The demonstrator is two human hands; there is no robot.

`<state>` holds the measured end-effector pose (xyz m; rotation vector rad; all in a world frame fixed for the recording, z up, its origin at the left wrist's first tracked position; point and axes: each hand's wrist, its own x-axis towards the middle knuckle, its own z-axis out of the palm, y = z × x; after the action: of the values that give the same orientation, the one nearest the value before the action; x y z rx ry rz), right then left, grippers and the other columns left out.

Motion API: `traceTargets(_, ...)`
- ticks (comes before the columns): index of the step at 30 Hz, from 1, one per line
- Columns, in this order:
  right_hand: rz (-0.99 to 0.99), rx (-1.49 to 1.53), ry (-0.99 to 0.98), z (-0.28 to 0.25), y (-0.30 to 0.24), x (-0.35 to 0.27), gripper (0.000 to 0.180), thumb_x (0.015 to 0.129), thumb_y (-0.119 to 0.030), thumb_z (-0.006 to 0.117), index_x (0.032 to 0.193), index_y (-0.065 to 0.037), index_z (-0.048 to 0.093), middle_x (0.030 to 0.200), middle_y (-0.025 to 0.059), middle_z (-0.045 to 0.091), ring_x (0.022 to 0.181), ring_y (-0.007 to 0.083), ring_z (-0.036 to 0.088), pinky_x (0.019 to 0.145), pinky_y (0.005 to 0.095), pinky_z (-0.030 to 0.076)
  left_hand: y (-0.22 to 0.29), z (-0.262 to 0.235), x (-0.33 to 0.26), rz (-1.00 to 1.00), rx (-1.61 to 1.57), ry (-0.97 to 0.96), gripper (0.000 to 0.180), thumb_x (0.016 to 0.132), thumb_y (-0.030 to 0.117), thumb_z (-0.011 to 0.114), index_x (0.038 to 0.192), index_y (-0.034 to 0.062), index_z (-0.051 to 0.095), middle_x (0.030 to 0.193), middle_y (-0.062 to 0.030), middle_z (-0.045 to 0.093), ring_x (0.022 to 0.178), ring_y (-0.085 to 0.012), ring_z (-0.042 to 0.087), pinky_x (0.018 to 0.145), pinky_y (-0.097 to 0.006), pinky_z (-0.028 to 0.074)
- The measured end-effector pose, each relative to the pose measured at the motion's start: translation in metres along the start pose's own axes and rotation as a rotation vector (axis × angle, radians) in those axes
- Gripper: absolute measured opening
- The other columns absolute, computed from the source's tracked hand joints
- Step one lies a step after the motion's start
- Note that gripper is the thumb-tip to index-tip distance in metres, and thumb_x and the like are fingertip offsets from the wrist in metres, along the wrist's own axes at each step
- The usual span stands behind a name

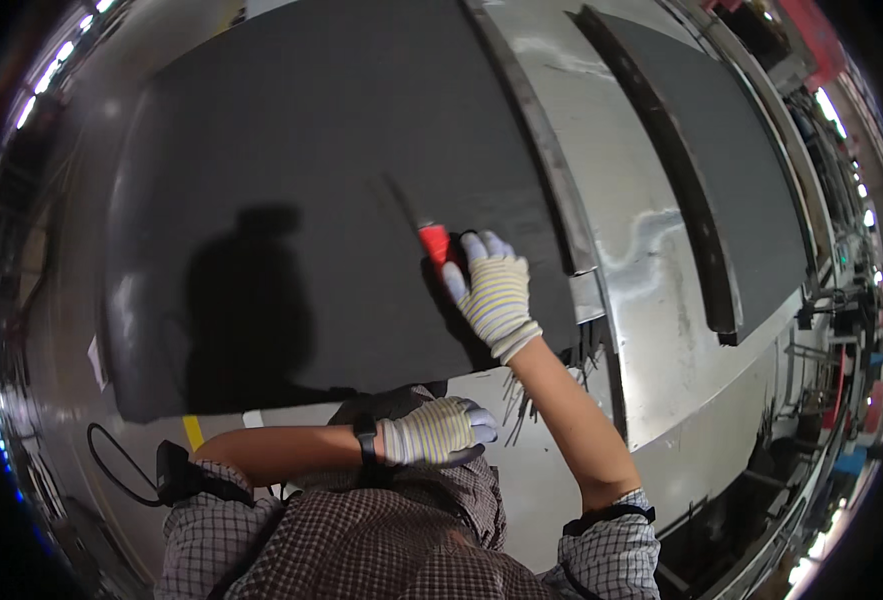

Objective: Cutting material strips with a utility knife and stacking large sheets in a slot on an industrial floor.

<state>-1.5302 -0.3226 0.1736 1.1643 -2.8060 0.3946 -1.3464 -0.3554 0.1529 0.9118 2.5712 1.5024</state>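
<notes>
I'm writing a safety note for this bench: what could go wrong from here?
The right hand holds a red-handled tool with a long, thin end over the dark sheet. If it slipped, that end might mark or cut the sheet.

The left hand is near the body, off the sheet, so it isn't steadying it; the sheet could perhaps shift under pressure.

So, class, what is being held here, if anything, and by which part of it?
The right grip holds a thin-bladed tool by its red handle. The left grip shows nothing held, though its palm is hidden.
</notes>
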Motion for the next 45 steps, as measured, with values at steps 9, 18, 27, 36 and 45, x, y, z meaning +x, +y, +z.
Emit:
traceTargets(9,-0.02,0.693,0.191,0.0,-0.027,-0.036,0.039,0.094,-0.015,0.052,0.131,-0.006,0.049,0.095,0.0088,0.062,0.072,0.0185,0.061,0.06,0.0333,0.051,0.095,0.031,-0.149,-0.332,0.032,0.303,0.021,0.084,0.019,0.062,0.1,0.0041,0.061,0.105,-0.0118,0.061,0.09,-0.0329,0.061,0.079,-0.043,0.051)
traceTargets(18,0.451,1.202,-0.159,-0.009,-0.126,-0.149,0.036,0.098,-0.019,0.053,0.131,-0.004,0.051,0.087,0.0025,0.061,0.058,0.0041,0.05,0.049,0.0197,0.041,0.099,-0.052,-0.293,-0.44,0.264,0.653,0.018,0.086,0.012,0.062,0.101,0.0031,0.063,0.1,-0.013,0.063,0.089,-0.0287,0.063,0.079,-0.039,0.052)
traceTargets(27,0.4,1.209,-0.297,0.04,-0.388,-0.191,0.042,0.096,-0.019,0.06,0.134,-0.005,0.051,0.083,0.0037,0.061,0.062,0.006,0.054,0.054,0.0212,0.045,0.068,-0.201,-0.556,-0.681,0.499,1.178,0.012,0.083,0.01,0.067,0.095,0.007,0.065,0.087,-0.0098,0.061,0.079,-0.021,0.06,0.071,-0.033,0.049)
traceTargets(36,0.447,0.969,-0.534,0.068,-0.576,-0.219,0.045,0.093,-0.007,0.056,0.136,0.003,0.046,0.109,0.0117,0.062,0.093,0.0146,0.057,0.084,0.0266,0.046,0.031,-0.172,-0.682,-1.184,-0.365,0.873,0.03,0.089,0.017,0.07,0.109,-0.0044,0.064,0.086,-0.0022,0.066,0.075,-0.0086,0.059,0.064,-0.025,0.052)
traceTargets(45,0.79,0.918,-0.342,0.034,-0.588,-0.254,0.043,0.092,-0.016,0.064,0.13,0.0,0.054,0.079,-0.0009,0.057,0.058,0.0032,0.045,0.051,0.0199,0.039,0.04,-0.174,-0.65,-1.078,-0.398,0.831,0.029,0.087,0.017,0.072,0.1,-0.0071,0.065,0.076,-0.004,0.064,0.067,-0.0086,0.059,0.061,-0.024,0.049)
